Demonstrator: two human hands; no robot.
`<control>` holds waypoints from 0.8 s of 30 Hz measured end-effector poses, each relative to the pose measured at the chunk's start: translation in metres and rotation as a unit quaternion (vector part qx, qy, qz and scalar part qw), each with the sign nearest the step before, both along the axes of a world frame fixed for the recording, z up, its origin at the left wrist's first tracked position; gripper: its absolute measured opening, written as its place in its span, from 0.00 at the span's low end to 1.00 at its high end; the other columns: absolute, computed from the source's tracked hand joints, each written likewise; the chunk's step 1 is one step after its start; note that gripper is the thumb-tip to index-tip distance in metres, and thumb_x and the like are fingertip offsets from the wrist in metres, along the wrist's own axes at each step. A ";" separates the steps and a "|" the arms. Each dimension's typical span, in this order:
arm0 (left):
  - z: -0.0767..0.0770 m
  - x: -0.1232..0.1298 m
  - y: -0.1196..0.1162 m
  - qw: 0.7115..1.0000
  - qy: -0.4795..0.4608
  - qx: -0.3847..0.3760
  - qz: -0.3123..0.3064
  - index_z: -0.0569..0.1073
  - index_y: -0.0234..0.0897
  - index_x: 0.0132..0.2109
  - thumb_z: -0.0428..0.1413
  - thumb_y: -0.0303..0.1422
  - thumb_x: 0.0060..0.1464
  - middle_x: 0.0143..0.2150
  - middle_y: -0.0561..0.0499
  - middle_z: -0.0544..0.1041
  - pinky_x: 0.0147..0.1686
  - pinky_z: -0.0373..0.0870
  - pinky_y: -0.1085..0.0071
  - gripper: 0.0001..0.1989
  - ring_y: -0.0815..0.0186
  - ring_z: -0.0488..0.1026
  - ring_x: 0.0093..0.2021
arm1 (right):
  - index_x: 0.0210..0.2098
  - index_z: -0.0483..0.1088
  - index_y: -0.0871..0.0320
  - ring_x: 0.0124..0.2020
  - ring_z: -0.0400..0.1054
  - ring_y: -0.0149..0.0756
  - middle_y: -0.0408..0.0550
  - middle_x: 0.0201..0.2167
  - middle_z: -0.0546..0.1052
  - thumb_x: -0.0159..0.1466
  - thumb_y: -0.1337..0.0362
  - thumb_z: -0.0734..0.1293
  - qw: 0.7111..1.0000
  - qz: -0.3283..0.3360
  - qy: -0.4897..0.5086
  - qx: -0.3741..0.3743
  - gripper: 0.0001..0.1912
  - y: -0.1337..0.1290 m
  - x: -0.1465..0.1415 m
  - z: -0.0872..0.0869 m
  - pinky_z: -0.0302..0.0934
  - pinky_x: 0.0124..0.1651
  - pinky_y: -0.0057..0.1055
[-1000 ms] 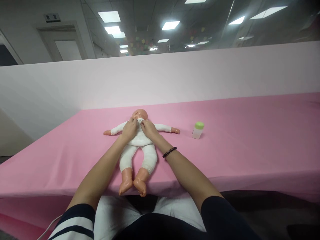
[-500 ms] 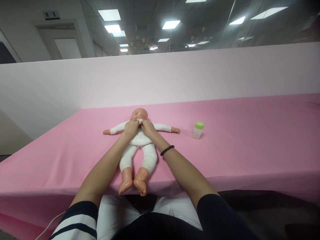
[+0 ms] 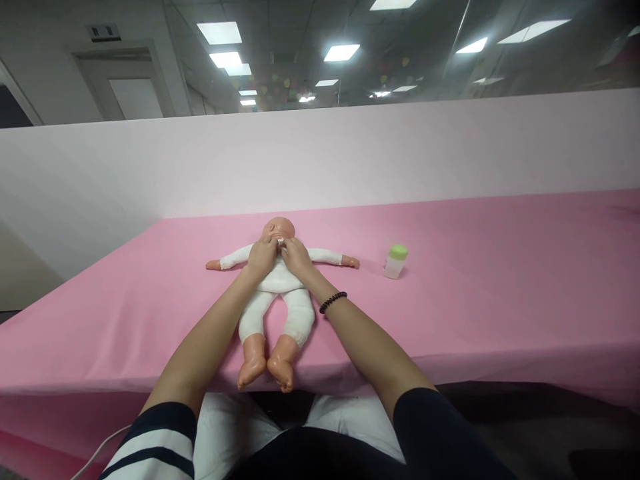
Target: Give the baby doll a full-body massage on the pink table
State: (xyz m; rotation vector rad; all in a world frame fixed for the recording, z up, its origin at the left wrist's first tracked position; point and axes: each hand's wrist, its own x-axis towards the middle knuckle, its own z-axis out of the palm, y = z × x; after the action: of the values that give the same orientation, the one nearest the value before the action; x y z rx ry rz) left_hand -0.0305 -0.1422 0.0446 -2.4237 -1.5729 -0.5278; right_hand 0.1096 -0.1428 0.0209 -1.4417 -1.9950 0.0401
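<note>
A baby doll (image 3: 283, 277) with a white cloth body lies on its back, its arms spread wide and its feet toward me. At its upper chest, just below the chin, both of my hands meet. My left hand (image 3: 263, 258) is closed, the fingertips pinching the white cloth at the doll's neck. Close beside it, my right hand (image 3: 297, 257) is also closed, with its fingertips on the same cloth. A small white bit of fabric shows between the fingertips; the rest of the grip is hidden by my hands.
A small clear bottle with a green cap (image 3: 396, 262) stands to the right of the doll. Pink cloth (image 3: 475, 287) covers the table, whose front edge runs under the doll's feet. A white partition (image 3: 350, 157) rises behind the table.
My right fingertips have shifted slightly at the doll's neck. The doll and the bottle lie as before.
</note>
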 end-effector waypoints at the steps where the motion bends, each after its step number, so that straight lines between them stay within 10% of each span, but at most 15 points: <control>1: 0.001 0.001 0.000 1.000 0.003 -0.004 0.003 0.74 0.30 0.60 0.44 0.27 0.70 0.61 0.33 0.76 0.56 0.70 0.61 0.19 0.51 0.76 0.59 | 0.51 0.74 0.64 0.53 0.71 0.43 0.58 0.51 0.79 0.71 0.74 0.60 1.000 -0.003 -0.003 -0.007 0.14 -0.001 0.000 0.002 0.62 0.59 0.35; 13: -0.008 -0.009 -0.002 0.991 -0.135 0.005 0.019 0.74 0.36 0.52 0.51 0.29 0.64 0.55 0.40 0.79 0.59 0.69 0.60 0.12 0.55 0.75 0.56 | 0.46 0.75 0.61 0.52 0.71 0.41 0.56 0.48 0.79 0.71 0.73 0.61 1.000 0.009 0.021 0.011 0.11 -0.001 0.001 -0.002 0.63 0.57 0.34; 21: -0.028 -0.025 0.010 0.854 -0.468 -0.132 0.182 0.64 0.36 0.53 0.61 0.36 0.56 0.48 0.44 0.77 0.46 0.75 0.66 0.21 0.61 0.78 0.49 | 0.52 0.72 0.61 0.56 0.68 0.46 0.58 0.51 0.75 0.68 0.70 0.64 0.991 -0.021 0.122 0.055 0.14 0.010 0.007 -0.008 0.61 0.64 0.40; 24: -0.041 -0.027 0.008 0.846 -0.475 -0.141 0.198 0.63 0.36 0.54 0.61 0.40 0.58 0.48 0.42 0.76 0.46 0.77 0.63 0.23 0.59 0.78 0.49 | 0.54 0.71 0.63 0.57 0.68 0.46 0.60 0.54 0.74 0.68 0.69 0.63 0.986 -0.051 0.153 0.043 0.16 0.020 0.006 0.001 0.59 0.66 0.40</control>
State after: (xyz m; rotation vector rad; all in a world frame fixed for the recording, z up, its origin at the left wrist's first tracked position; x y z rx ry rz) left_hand -0.0578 -0.1338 0.0036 -1.9473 -2.5807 -1.6741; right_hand 0.1154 -0.1224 0.0221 -1.3892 -1.6527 0.1216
